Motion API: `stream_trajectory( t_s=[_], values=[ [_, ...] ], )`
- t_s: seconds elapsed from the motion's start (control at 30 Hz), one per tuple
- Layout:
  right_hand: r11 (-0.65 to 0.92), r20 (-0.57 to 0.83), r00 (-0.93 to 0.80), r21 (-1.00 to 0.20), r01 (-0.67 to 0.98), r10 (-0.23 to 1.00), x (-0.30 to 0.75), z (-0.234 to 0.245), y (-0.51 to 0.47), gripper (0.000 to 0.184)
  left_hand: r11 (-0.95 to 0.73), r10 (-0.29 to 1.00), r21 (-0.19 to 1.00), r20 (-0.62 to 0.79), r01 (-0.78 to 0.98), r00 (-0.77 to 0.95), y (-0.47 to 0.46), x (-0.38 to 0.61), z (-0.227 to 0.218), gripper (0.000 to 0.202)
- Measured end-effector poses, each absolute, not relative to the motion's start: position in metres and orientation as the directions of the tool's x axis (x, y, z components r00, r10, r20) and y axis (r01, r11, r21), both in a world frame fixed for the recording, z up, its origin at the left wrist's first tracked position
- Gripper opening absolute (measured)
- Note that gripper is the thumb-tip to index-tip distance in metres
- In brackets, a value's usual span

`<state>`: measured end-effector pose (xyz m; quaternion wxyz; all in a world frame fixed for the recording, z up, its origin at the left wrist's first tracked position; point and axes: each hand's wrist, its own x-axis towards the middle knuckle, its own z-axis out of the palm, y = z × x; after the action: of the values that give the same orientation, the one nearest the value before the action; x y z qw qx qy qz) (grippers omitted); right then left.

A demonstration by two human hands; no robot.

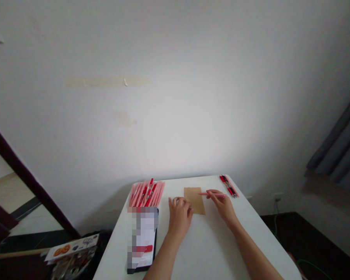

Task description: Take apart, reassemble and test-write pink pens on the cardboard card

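Note:
A small brown sheet of paper or card (196, 202) lies on the white table. My left hand (180, 212) rests at its left edge, fingers apart and slightly bent, with the fingertips on or beside the sheet. Between the fingers of my right hand (221, 204) is a pink pen (211, 194), held nearly level. Its tip points left over the upper right part of the sheet; whether it touches cannot be made out. No writing is visible on the brown surface.
A pile of pink and red pens (147, 193) lies at the table's back left. In front of it is a phone (144, 239) with a blurred screen. Several red, black and pink pens (229, 186) lie at the back right corner. Behind the table stands a wall (186, 116).

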<state>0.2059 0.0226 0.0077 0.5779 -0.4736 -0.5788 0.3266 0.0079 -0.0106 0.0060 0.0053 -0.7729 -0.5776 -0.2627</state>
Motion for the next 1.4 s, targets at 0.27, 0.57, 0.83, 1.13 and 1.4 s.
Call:
stream_trajectory(
  t_s=[0.27,0.57,0.83,1.13,1.4],
  values=[
    [0.324,0.342,0.157,-0.937,0.131,0.926,0.207,0.01,0.022,0.036,-0.338,0.89,0.31,0.411,0.889,0.196,-0.01,0.008,0.002,0.028],
    [0.35,0.381,0.144,-0.915,0.198,0.913,0.208,0.001,0.023,0.032,-0.251,0.921,0.315,0.37,0.915,0.125,-0.012,0.008,0.005,0.042],
    [0.372,0.399,0.125,-0.908,0.192,0.908,0.205,-0.001,0.024,0.028,-0.225,0.939,0.303,0.321,0.926,0.123,-0.016,0.009,0.009,0.043],
    [0.401,0.433,0.153,-0.894,0.2,0.889,0.203,-0.005,0.025,0.026,-0.279,0.93,0.306,0.321,0.91,0.178,-0.014,0.008,0.004,0.033],
    [0.393,0.428,0.119,-0.889,0.237,0.896,0.197,-0.006,0.023,0.024,-0.289,0.932,0.337,0.314,0.896,0.182,-0.013,0.008,0.007,0.011]
  ],
)
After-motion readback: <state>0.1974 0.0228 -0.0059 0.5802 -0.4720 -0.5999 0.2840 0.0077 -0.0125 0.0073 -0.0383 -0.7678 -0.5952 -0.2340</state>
